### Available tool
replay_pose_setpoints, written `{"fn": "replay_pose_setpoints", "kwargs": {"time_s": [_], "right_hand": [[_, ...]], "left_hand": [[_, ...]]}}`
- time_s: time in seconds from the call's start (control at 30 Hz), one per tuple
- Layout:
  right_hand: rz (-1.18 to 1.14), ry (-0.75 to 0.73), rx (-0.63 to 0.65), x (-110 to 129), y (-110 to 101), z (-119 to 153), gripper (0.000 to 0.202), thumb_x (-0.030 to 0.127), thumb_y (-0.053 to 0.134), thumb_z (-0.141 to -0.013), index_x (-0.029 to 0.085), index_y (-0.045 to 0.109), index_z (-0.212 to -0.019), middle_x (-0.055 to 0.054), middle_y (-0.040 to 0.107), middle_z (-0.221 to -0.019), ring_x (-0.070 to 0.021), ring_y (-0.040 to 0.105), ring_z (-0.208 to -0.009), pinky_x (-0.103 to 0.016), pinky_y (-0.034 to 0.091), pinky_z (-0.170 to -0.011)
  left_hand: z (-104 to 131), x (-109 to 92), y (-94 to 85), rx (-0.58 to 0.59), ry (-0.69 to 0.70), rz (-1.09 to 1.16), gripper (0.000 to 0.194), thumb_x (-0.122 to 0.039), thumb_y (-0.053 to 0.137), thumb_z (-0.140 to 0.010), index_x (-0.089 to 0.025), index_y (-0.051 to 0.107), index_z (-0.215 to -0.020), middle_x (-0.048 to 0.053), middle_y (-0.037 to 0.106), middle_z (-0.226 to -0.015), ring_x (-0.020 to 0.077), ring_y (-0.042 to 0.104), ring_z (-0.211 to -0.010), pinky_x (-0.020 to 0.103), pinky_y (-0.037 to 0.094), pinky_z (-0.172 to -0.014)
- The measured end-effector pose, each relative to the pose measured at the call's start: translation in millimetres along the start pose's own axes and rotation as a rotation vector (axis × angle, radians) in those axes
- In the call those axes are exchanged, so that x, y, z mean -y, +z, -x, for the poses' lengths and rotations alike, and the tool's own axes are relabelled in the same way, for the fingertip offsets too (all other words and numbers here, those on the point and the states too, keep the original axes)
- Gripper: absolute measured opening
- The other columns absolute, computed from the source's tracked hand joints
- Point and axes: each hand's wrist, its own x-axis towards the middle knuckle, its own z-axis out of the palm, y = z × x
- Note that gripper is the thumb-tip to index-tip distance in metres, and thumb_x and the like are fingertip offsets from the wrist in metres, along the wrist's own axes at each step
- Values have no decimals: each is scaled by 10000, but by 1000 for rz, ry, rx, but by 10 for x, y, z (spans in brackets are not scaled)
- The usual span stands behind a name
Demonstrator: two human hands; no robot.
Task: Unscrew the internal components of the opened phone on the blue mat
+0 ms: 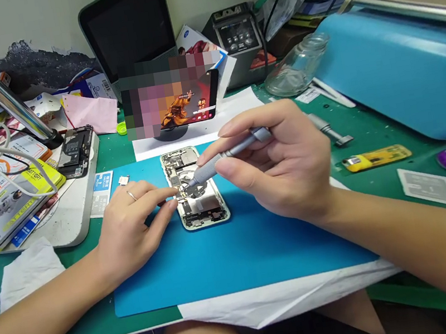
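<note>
An opened phone [210, 200] with bare internal boards and a pale frame lies on the blue mat [238, 260]. My right hand [290, 162] is closed around a grey precision screwdriver [217, 159], held at a slant. Its lower end reaches the left-middle part of the phone's interior, where the exact contact is too small to make out. From the left, my left hand [134, 223] has its thumb and index finger drawn together at the phone's left edge, touching it. A small metal part [123, 180] lies just beyond the left hand's knuckles.
Behind the mat a lit phone [195, 101] stands on a holder before a dark tablet-like screen [129, 29]. A second opened phone [75, 151] and battery boxes [12, 200] crowd the left. To the right are a glass jar [296, 68], a yellow tool [376, 158] and another screwdriver-like tool [331, 130].
</note>
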Motion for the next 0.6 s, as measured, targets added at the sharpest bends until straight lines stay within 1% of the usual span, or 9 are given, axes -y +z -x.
{"fn": "replay_pose_setpoints", "kwargs": {"time_s": [0.1, 0.27, 0.4, 0.6], "right_hand": [[-9, 7, 15, 13, 0, 1, 283, 154, 720, -896, 267, 605, -1129, 0, 728, -958, -143, 789, -858, -198, 667, -655], [23, 6, 42, 24, -11, 9, 282, 190, 717, -906, 281, 595, -1143, -3, 743, -963, -147, 786, -854, -202, 665, -634], [27, 7, 53, 22, -15, 14, 300, 174, 724, -899, 283, 598, -1148, -5, 748, -974, -147, 788, -852, -195, 662, -632], [35, -19, 39, 29, -20, 9, 319, 153, 729, -889, 276, 610, -1159, -7, 754, -964, -145, 788, -843, -198, 666, -647]], "left_hand": [[1, 3, -1, 0, 2, 1, 156, -205, 632, -990, -137, 734, -1087, 48, 709, -885, 176, 648, -818, 338, 472, -790], [4, 5, -6, 2, 7, 7, 145, -205, 625, -996, -143, 733, -1069, 41, 711, -878, 167, 647, -811, 334, 469, -784], [3, 2, -5, 0, 7, 11, 107, -183, 632, -989, -145, 725, -1027, 36, 722, -884, 162, 653, -815, 333, 472, -794], [0, -11, -3, -12, -6, 20, 87, -169, 638, -978, -145, 721, -987, 34, 728, -869, 160, 656, -797, 331, 469, -767]]}}
